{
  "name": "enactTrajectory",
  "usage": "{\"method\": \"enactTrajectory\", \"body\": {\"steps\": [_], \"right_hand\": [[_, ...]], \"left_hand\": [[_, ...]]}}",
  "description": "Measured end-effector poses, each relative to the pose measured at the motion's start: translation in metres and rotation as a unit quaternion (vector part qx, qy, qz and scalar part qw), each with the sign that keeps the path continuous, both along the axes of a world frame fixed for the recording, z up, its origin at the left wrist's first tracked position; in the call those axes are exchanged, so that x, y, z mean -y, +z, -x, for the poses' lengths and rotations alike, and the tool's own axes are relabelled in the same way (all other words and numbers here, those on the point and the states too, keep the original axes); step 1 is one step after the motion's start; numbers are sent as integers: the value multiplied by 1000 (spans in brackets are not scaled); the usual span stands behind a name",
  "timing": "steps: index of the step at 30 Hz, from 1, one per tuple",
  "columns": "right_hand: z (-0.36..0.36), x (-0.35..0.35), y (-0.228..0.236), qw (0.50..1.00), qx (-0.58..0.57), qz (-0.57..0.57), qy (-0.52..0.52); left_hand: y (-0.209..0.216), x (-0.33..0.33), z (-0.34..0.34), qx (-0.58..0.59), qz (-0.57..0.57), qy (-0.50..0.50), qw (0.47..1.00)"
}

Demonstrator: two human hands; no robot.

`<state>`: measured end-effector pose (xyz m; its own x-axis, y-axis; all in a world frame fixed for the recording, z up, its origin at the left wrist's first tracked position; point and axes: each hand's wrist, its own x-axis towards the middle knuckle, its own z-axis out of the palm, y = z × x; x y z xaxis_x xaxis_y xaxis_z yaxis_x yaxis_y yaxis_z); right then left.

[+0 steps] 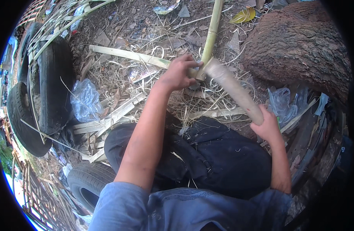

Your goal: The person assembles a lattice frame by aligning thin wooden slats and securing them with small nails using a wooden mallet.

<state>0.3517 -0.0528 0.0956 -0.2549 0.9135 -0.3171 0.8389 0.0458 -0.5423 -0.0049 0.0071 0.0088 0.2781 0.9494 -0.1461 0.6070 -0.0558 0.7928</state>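
My left hand [179, 74] is closed around the end of a flat, pale bamboo strip [127, 55], its fingertips touching the lower end of a bamboo pole [211, 36]. The strip runs out to the left over the ground, while the greenish pole stretches away toward the top. What lies under my palm is hidden. In my right hand [267, 126] is a thick, pale wooden club [238, 92], gripped at its near end. Its slightly blurred far end is right beside the pole's lower end.
Shavings [161, 100] litter the soil. A thick rough-barked log [296, 46] lies at the right, beside a clear plastic bag [282, 102]. Old tyres [55, 84] stand at the left near another plastic bag [86, 101]. More bamboo strips [107, 121] lie by my knee.
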Motion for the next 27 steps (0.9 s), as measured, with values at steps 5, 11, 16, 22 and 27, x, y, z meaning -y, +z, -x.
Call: {"method": "enactTrajectory", "body": {"steps": [5, 11, 16, 22, 27], "right_hand": [[-1, 1, 3, 1000, -9, -19, 13], [2, -1, 0, 1000, 7, -12, -4], [-4, -2, -2, 999, -41, -16, -23], [-12, -2, -8, 998, -56, -17, -37], [-7, 1, -7, 999, -18, -44, 15]], "left_hand": [[-8, -1, 3, -16, -28, -15, 999], [-1, 2, -4, -37, -9, 23, 999], [0, 8, -13, -104, -93, 22, 990], [-9, 6, -10, -86, -93, 8, 992], [-12, 4, -6, -76, -99, 6, 992]]}}
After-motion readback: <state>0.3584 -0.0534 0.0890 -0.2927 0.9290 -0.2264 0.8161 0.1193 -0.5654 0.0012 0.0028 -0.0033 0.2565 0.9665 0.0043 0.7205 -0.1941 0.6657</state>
